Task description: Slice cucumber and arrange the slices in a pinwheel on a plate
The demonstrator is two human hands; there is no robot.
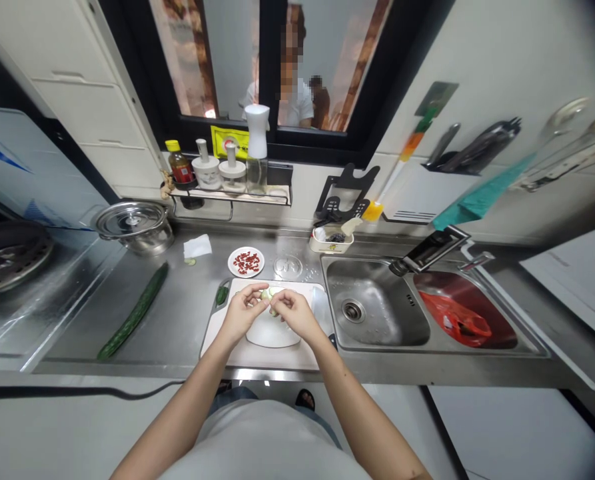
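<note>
Left hand (244, 313) and right hand (297, 315) meet above the pale cutting board (277, 358), both closed in a pinch on a small pale green piece (266, 293); whether it is one bit or two is too small to tell. A light grip near the edges would likely serve best, since something so slight may slip or snap. Working low over the board should let anything dropped land there, not on the counter (187, 317)

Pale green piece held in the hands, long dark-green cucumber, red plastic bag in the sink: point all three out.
Pale green piece (266, 293), head view: its exposed upper part.
Long dark-green cucumber (136, 312), head view: mid-length on its skin.
Red plastic bag (454, 321), head view: middle of its crumpled surface.
</note>
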